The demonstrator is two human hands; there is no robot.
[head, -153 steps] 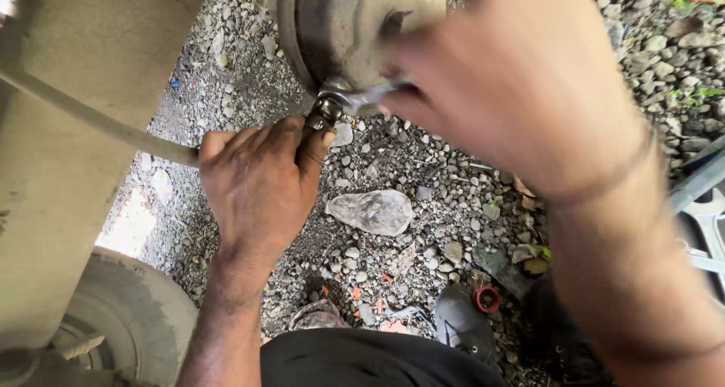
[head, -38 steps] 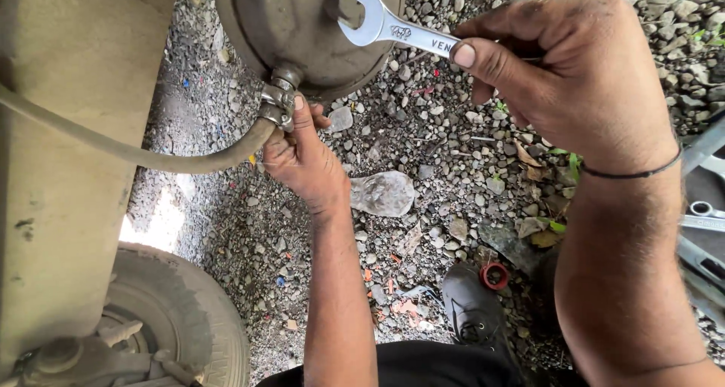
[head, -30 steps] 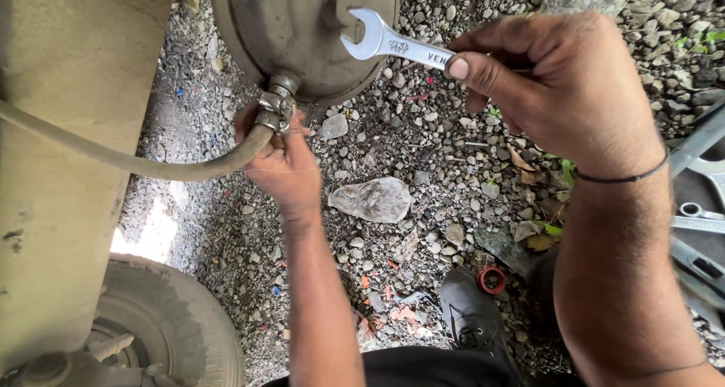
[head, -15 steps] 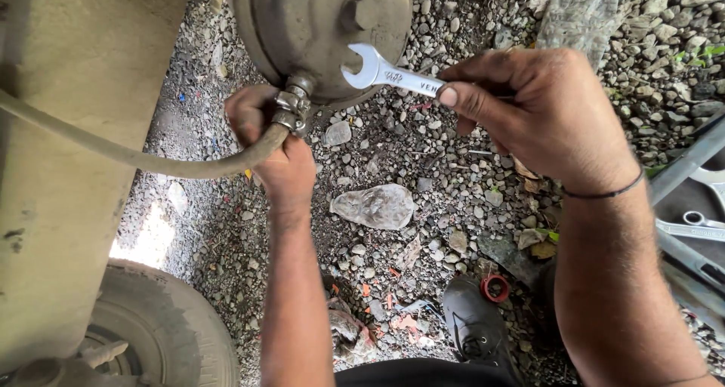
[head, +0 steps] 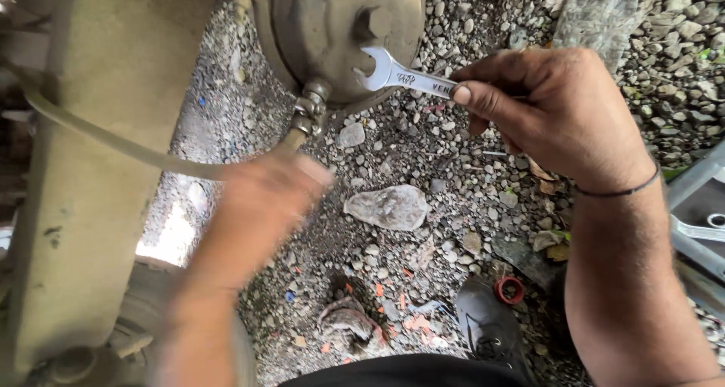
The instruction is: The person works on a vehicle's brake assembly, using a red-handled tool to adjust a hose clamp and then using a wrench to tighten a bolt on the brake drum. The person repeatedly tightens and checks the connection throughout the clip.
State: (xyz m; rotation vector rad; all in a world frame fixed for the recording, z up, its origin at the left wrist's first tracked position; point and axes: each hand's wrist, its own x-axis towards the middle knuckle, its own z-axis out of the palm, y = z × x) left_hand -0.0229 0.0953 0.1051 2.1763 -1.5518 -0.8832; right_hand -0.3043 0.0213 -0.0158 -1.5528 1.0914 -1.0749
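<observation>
Right hand (head: 563, 115): fingers curled closed round the shank of an open-ended spanner (head: 400, 76), thumb laid flat along the top of the handle, index wrapped under it. Spanner is silver, held roughly level, open jaw end pointing left and sitting against the lower face of the round rusty brake chamber (head: 340, 24), just below the hex stud (head: 372, 23) in its middle; can't tell if the jaw is engaged on anything. Right wrist is bent, forearm comes up from lower right, thin dark band (head: 619, 191) round the wrist. Left hand (head: 268, 194): heavily motion-blurred, finger spread can't be read, nothing visibly held. It sits just below the metal hose fitting (head: 310, 111) at the bottom left edge of the chamber, near it but apart; knuckles overlap the end of the rubber hose (head: 113, 141), contact can't be confirmed. Left forearm rises from the bottom edge, angled up and right. Hose runs left from the fitting across the tan frame member (head: 83, 168). Ground is loose gravel (head: 423, 281), with a flat pale stone (head: 389, 206) between the two arms and a small red ring (head: 510, 289) near the right forearm. Tyre (head: 143, 326) partly visible lower left.
</observation>
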